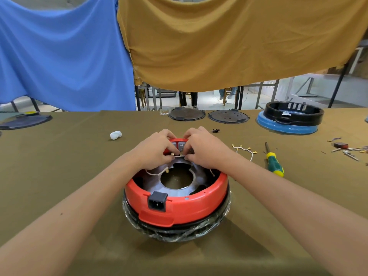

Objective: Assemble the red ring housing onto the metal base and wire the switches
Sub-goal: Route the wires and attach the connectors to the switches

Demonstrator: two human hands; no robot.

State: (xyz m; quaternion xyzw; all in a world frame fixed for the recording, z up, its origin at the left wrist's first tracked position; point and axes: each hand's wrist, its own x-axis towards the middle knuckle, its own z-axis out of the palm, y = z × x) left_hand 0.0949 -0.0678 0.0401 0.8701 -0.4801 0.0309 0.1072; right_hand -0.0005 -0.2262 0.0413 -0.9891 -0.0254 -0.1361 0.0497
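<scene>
While a screwdriver and spare wire harness lie right, red ring housing seated open-side up, power socket toward viewer, left hand and right hand grip pinched on white wire at far-rim switches.

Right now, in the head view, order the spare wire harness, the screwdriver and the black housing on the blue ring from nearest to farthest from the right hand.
1. Wire harness, just right of the right hand.
2. Screwdriver, farther right.
3. Black housing, far right, at the table's back edge.

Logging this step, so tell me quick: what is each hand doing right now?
Left hand: fingers pinch the white wire at the switches.
Right hand: fingers pinch the same wire from the other side.
</scene>
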